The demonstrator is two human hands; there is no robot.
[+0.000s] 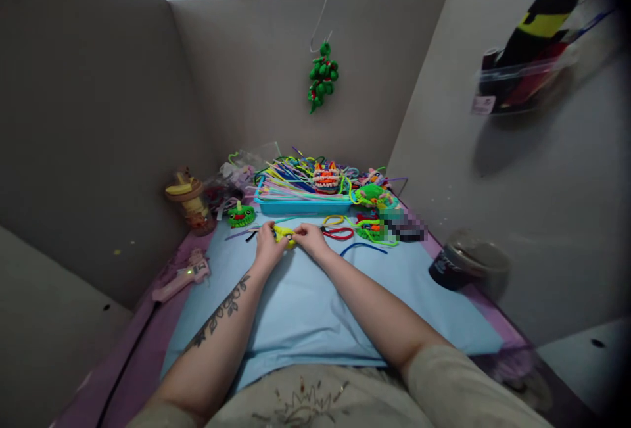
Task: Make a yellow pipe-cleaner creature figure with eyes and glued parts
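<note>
Two hands, one yellow piece. Handling, as judged: left hand (266,244) best serves as the clamp, right hand (311,238) as the worker. A light, even grip is advisable; hard squeezing could flatten the pile or bend the piece out of shape. Small pinches near the right edge, wrists low over the blue sheet (305,309), should give the finest control. Loose ends are best turned inward, clear of the fingertips.

Left hand: fingers curled in, nearly closed, gripping the left side of the piece, thumb on the near side. Right hand: thumb and forefinger drawn together in a pinch at the right edge; whether a smaller part sits between them, cannot tell.

Yellow piece (282,231), one: bright lemon colour, fuzzy, compact and lumpy, apparently of chenille stem. A small dark-and-pale detail shows toward its right side, too small to identify. Much of the outline is hidden by fingers. Location: between the hands, at the far middle of the sheet, on the near side of the blue tray (305,207).

Adjacent stock: one green figure (241,216), far left of the left hand; one red loop (340,233), just right of the right hand; one dark blue stem (365,246), farther right; one pink glue gun (190,273), left, small light lit.
</note>
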